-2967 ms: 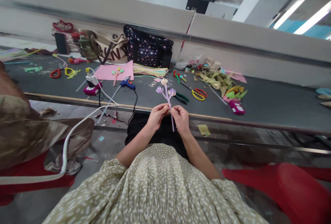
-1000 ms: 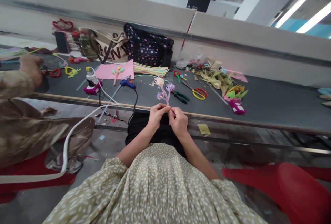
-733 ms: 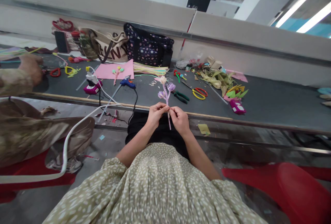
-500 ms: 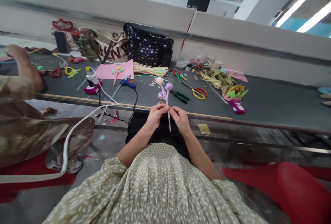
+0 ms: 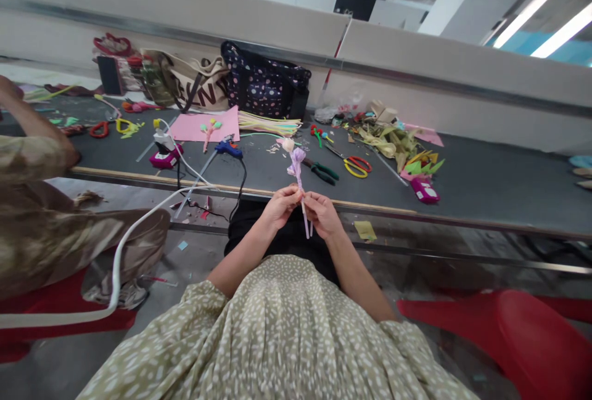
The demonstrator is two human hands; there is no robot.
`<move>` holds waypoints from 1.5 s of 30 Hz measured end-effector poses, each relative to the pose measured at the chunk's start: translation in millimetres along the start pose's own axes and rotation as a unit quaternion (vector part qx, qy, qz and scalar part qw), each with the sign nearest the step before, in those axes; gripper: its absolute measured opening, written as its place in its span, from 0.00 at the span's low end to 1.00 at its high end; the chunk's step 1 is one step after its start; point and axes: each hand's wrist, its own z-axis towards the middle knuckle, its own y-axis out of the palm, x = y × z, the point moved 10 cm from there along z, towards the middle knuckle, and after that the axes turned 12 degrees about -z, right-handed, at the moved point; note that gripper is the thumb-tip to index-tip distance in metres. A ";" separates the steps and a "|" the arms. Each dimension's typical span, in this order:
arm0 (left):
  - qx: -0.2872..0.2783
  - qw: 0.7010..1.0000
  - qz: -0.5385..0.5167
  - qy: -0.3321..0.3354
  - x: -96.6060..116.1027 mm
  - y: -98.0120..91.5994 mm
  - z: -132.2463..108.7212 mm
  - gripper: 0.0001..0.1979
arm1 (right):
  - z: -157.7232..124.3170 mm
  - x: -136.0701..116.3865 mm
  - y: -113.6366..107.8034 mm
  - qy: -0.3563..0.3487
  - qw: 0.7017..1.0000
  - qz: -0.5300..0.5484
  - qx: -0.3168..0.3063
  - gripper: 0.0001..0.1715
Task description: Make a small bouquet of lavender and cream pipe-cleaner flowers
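A small bunch of craft flowers (image 5: 298,158), one cream head and lilac ones on pale purple stems, stands upright over my lap at the table's front edge. My left hand (image 5: 283,206) pinches the stems from the left. From the right, my right hand (image 5: 322,212) has its fingers closed on the same stems, just touching the left fingertips. Two stem ends hang below the hands. Beyond the flowers lie dark green-handled pliers (image 5: 322,172) and scissors with red and yellow handles (image 5: 356,164).
A blue glue gun (image 5: 229,148) with a black cord lies left of the flowers, near pink sheets (image 5: 185,126). Pipe cleaners (image 5: 268,124), a dotted bag (image 5: 266,82) and leafy scraps (image 5: 393,144) line the back. A co-worker's arm (image 5: 39,126) rests at far left.
The flower bunch has turned between my fingers, its heads now overlapping. Two stem ends show below where one did before. The co-worker's arm has shifted left.
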 end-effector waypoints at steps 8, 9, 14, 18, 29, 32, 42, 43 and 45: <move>0.045 0.995 0.064 0.057 7.7 1.5 -5.7 0.17 | -0.7 -10.3 -16.7 -0.083 0.986 -0.084 0.119 0.16; 0.056 0.992 0.075 0.081 11.4 0.9 -7.2 0.17 | -3.3 -14.7 -19.6 -0.104 0.976 -0.131 0.142 0.15; 0.086 0.971 0.129 0.181 27.7 -0.2 -13.7 0.13 | -22.9 -41.7 -21.0 -0.183 0.850 -0.425 0.252 0.14; 0.083 0.967 0.137 0.200 32.9 1.9 -14.6 0.11 | -29.7 -50.2 -9.2 -0.224 0.789 -0.509 0.262 0.15; 0.064 0.985 0.075 0.141 23.5 0.7 -8.6 0.12 | -8.3 -25.5 -19.8 -0.150 0.949 -0.236 0.148 0.15; 0.057 0.992 0.038 0.106 19.6 1.4 -7.5 0.13 | -1.1 -14.6 -16.8 -0.102 0.980 -0.133 0.111 0.14; -0.005 0.999 -0.046 -0.004 1.2 10.7 -3.6 0.14 | 3.5 5.2 2.2 0.014 0.998 0.059 -0.017 0.18; -0.008 0.999 -0.048 -0.010 0.0 11.1 -3.4 0.14 | 3.3 5.8 3.2 0.016 0.997 0.066 -0.022 0.18; -0.008 0.999 -0.048 -0.014 -1.4 10.7 -2.9 0.14 | 3.0 5.7 2.6 0.013 0.997 0.070 -0.011 0.18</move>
